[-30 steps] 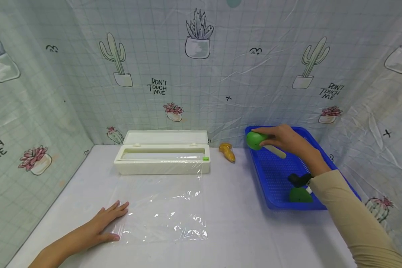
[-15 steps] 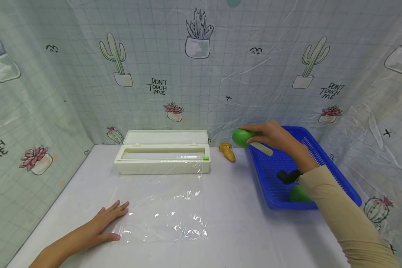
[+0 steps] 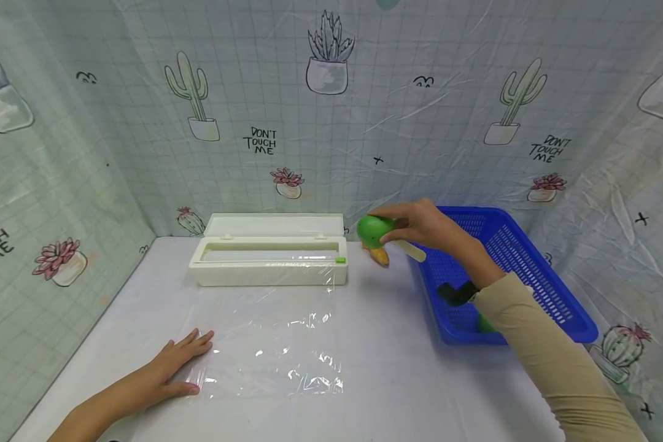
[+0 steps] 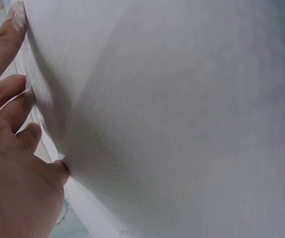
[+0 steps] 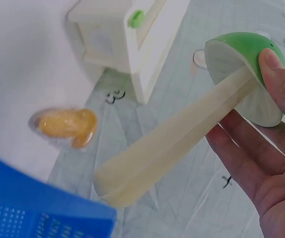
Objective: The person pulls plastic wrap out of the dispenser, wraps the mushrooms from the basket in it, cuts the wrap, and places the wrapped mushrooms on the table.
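My right hand (image 3: 420, 224) holds a toy mushroom (image 3: 372, 231) by its green cap, thumb on one side and fingers on the other. Its long pale stem (image 5: 172, 136) points away from the palm in the right wrist view. In the head view the mushroom is raised at the back, overlapping a yellow mushroom-shaped piece (image 3: 380, 256) in clear wrap. My left hand (image 3: 155, 371) lies with fingers spread on the left edge of a sheet of cling film (image 3: 276, 344). That sheet runs forward from a white cling film dispenser (image 3: 271, 275) with its lid up. Left fingertips (image 4: 63, 168) press the white surface.
At the right stands a blue basket (image 3: 563, 301). Inside it are a dark curved piece (image 3: 454, 293) and a green piece (image 3: 485, 324), partly hidden by my right forearm. A green slider (image 3: 340, 260) sits at the dispenser's right end. A printed curtain (image 3: 320, 135) closes off the back.
My right hand has carried the mushroom leftward from over the basket to above the yellow wrapped piece. My left hand has stayed on the cling film.
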### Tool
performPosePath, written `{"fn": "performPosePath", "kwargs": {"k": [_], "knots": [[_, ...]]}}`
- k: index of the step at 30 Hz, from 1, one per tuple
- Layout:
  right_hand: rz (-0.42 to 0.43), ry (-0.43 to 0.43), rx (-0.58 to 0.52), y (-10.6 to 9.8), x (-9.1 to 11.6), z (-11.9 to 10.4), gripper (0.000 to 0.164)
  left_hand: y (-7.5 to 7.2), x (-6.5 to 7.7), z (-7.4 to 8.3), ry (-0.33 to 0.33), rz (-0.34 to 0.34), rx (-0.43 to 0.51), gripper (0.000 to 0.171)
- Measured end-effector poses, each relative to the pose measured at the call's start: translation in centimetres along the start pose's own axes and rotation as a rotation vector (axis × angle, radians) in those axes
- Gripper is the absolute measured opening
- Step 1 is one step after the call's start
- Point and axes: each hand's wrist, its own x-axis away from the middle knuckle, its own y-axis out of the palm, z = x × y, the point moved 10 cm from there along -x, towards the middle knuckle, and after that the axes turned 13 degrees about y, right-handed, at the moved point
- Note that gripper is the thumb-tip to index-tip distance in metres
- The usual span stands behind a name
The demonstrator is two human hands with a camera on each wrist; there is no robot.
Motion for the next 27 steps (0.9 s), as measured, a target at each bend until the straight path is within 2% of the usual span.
{"fn": "performPosePath", "kwargs": {"k": [10,16,21,27], "knots": [[-0.033,-0.06,-0.005,1.9,-0.7,-2.4,0.054,0.4,0.4,-0.7,-0.056,-0.03,0.037,0.072],[-0.081,-0.099,-0.026,3.6,-0.9,-4.0,0.055,0.4,0.3,-0.7,-0.053,-0.029,0.018,0.074],[-0.113,-0.137,0.026,6.0,-1.0,-5.8,0.055,0.4,0.3,-0.7,-0.047,-0.024,0.008,0.074],[-0.232,-0.142,0.021,9.9,-1.1,-8.4,0.056,0.6,0.4,-0.8,-0.073,-0.022,0.021,0.074]]}}
